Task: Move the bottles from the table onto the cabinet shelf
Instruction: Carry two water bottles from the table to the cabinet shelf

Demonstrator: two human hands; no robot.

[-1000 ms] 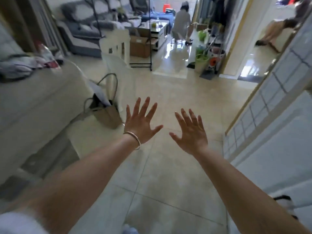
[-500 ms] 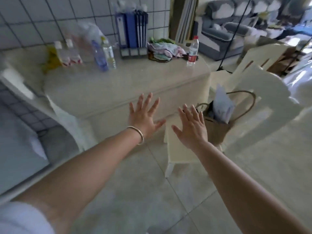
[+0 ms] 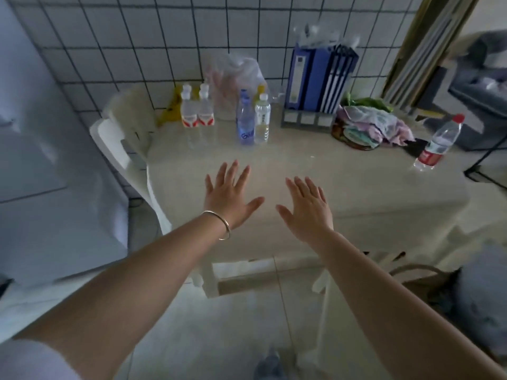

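this is a lived-in home, a dining corner by the look of it. a cream table [image 3: 329, 187] stands against a white tiled wall [image 3: 137, 37] with dark grout, a pale plastic chair [image 3: 120, 144] drawn up at its left end. on the table are water bottles [image 3: 253, 119], blue file folders [image 3: 318, 78] in a rack, a plastic bag [image 3: 236, 75] and crumpled cloth [image 3: 370, 124]. through the doorway at right shows a grey sofa [image 3: 482, 86]; glossy floor tiles [image 3: 233, 325] lie underfoot.
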